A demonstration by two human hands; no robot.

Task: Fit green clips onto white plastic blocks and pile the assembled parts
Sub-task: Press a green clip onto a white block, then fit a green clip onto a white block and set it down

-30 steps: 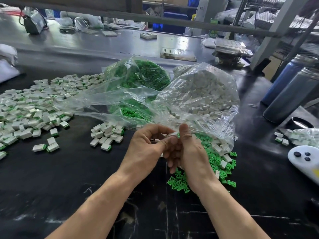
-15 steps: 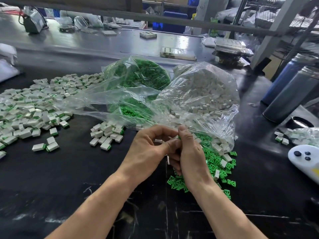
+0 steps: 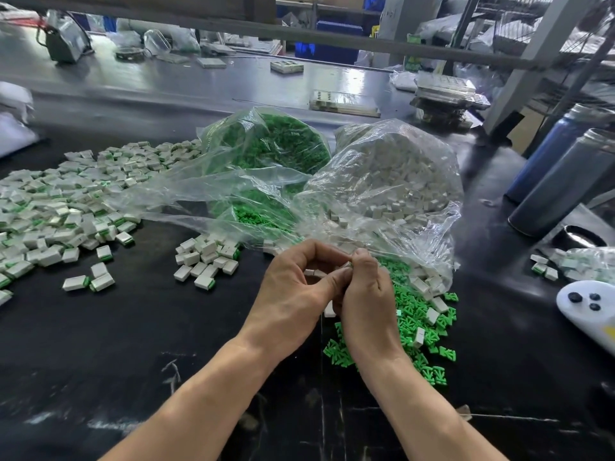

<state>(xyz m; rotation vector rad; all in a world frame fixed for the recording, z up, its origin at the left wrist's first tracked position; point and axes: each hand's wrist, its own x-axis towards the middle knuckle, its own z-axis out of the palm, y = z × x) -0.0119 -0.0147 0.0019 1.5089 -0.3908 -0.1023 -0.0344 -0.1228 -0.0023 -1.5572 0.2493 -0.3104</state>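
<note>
My left hand (image 3: 293,294) and my right hand (image 3: 366,301) meet over the middle of the black table, fingertips together, pinching a small white block (image 3: 346,265) that is mostly hidden between them. Below and right of my hands lies a heap of loose green clips (image 3: 419,327) with a few white blocks mixed in. A clear bag of white blocks (image 3: 392,181) and a clear bag of green clips (image 3: 276,141) stand behind my hands. A small pile of assembled parts (image 3: 208,259) lies left of my hands. A large spread of assembled parts (image 3: 60,201) covers the far left.
Two dark cylindrical bottles (image 3: 562,174) stand at the right edge. A white controller (image 3: 589,307) lies at the right, with a small bag of parts (image 3: 579,264) behind it. Trays and boxes (image 3: 344,103) sit on the grey surface further back. The black table (image 3: 166,344) shows in front.
Both hands stay joined over the same spot. My fingertips have shifted slightly around the small part, and my right thumb has moved up to the pinch.
</note>
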